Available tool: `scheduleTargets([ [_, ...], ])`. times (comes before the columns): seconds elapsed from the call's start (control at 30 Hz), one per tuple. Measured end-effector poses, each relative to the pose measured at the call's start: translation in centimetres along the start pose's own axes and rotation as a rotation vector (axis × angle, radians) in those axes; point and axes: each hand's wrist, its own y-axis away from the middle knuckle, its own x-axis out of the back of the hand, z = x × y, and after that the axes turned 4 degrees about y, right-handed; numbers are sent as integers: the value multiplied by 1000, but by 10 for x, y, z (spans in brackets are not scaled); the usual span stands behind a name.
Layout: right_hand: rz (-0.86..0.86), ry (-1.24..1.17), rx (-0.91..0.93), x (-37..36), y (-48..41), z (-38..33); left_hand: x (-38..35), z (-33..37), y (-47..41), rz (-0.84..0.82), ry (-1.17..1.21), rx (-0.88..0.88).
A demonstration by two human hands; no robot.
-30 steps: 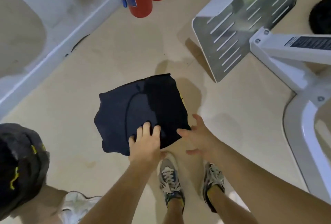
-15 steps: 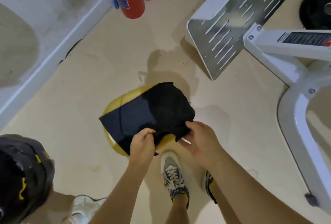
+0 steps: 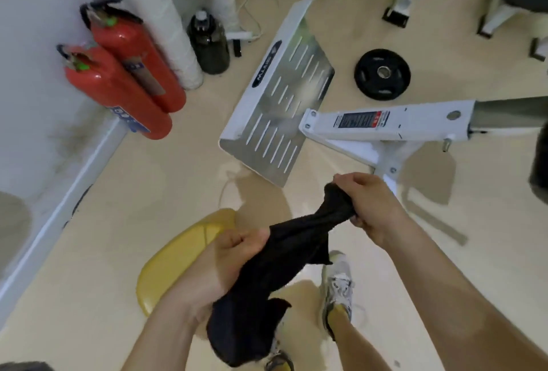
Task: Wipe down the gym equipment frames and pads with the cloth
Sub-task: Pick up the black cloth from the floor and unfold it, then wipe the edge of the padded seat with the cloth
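Head-down view onto a pale floor [image 3: 89,252]. Beyond the grip and to its right, a white frame [image 3: 415,121] with a printed label. Straight ahead of the grip, joined to that frame, a slotted metal footplate [image 3: 281,109]. Just left of the grip and lower, a yellow pad [image 3: 178,263], partly hidden by the left forearm and not touched by the cloth. Far left of the grip, two red extinguishers [image 3: 118,88] leaning on a white wall [image 3: 29,44].

At centre, the grip itself: a black cloth [image 3: 284,263] held in the air, twisted into a rope between two fists. Nearer the body, the left hand [image 3: 231,258], fingers curled tight round the cloth's middle, the loose end hanging below it. Farther out and higher, the right hand [image 3: 367,207], clenched round the other end.

Beyond the right hand, a black weight plate [image 3: 382,74] flat on the floor. Far ahead and left of the grip, a dark bottle [image 3: 209,44] beside a white pipe [image 3: 175,29]. Just below the cloth, a grey-and-white shoe [image 3: 339,284].
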Motion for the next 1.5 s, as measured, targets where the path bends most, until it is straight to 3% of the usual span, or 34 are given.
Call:
scheduleTargets([
  [0.13, -125, -97, -8, 76, -14, -33, -52, 34, -42, 103, -185, -46],
  [0.2, -113, -322, -23, 116, -24, -49, -76, 45, -67, 179, -257, -98],
  [0.27, -56, -370, 21, 155, -33, -62, -102, 54, -91, 261, -243, -133],
  [0.4, 177, 222, 264, 223, -60, -84, -162, 84, -145, 369, -378, -278],
  [0.57, 575, 709, 683, 294, -78, -110, -229, 146, -209, 449, -704, -762],
  [0.63, 697, 835, 711, 323, -80, -108, -253, 166, -232, 365, -748, -862],
  [0.73, 898, 986, 586, 371, -76, -99, -288, 177, -269, 237, -696, -725],
  [0.83, 1082, 1111, 372, 425, -63, -90, -331, 180, -291, -35, -739, -619],
  [0.93, 1170, 1175, 42, 483, -54, -81, -391, 200, -302, -318, -900, -670],
  [1.03, 1074, 1145, -367, 523, -60, -74, -438, 216, -318, -494, -880, -630],
  [1.1, 994, 1047, -485, 530, -68, -68, -464, 218, -332, -603, -808, -500],
  [1.17, 882, 958, -433, 522, -76, -70, -490, 208, -344, -654, -852, -440],
  [1.23, 657, 968, -400, 509, -88, -74, -513, 189, -349, -696, -923, -424],
  [1.3, 413, 1035, -453, 507, -97, -80, -528, 170, -345, -673, -992, -473],
  [1.37, 221, 909, -419, 524, -105, -83, -537, 162, -336, -600, -1009, -499],
  [1.5, 155, 599, -323, 562, -109, -66, -556, 167, -332, -597, -1056, -537],
])
